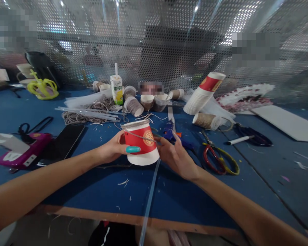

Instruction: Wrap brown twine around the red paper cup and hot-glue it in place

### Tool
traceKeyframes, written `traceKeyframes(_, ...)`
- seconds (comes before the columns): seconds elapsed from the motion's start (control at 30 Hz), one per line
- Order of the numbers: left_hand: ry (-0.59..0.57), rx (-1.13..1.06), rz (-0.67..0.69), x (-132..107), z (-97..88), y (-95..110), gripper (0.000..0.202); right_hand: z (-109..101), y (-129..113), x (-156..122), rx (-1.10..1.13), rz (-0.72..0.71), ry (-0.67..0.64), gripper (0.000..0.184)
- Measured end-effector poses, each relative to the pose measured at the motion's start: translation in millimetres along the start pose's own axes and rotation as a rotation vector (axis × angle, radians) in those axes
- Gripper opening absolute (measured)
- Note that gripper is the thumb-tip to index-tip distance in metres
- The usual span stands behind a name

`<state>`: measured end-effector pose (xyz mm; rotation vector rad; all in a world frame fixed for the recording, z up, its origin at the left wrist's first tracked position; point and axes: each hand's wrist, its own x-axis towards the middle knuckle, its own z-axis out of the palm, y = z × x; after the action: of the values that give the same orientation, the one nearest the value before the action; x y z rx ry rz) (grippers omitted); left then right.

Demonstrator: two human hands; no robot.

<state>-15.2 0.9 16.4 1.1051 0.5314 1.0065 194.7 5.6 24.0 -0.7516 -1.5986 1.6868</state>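
A red and white paper cup (141, 141) with a gold emblem is tilted above the table in front of me. My left hand (115, 147) grips its left side, the thumb, with a turquoise tip, pressed on the red band. Grey-brown cord (135, 125) is wound round the cup's upper end. From there a strand slants across the red band to my right hand (178, 155). The right fingers are closed around that strand at the cup's right side, partly hidden behind it. A blue glue gun (169, 131) lies just behind my right hand.
Red-and-yellow-handled scissors (220, 160) lie to the right, near a marker (240, 140). A black phone (69, 140) and a purple device (25, 150) are left. Behind stand a cup stack (202, 94), a drink carton (116, 90), cord-wrapped cups (133, 106). A clear stick (150, 201) crosses the front edge.
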Motion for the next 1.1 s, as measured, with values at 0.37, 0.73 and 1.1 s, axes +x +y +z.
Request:
traceKeyframes(0.37, 0.118, 0.042, -0.052, 7.3, -5.9, -10.3, 0.054, -15.5, -23.2, -8.4, 0.126, 0.024, -0.127, 0.043)
traceKeyframes(0.73, -0.029, 0.325, 0.031, 0.4, 3.4, -9.8, 0.086, -13.1, -25.1, -10.2, 0.156, -0.13, -0.071, 0.039)
traceKeyframes(1.1, -0.061, 0.59, 0.335, -0.6, -5.8, -4.9, 0.05, -12.3, -25.8, -10.3, 0.247, -0.107, -0.073, 0.032)
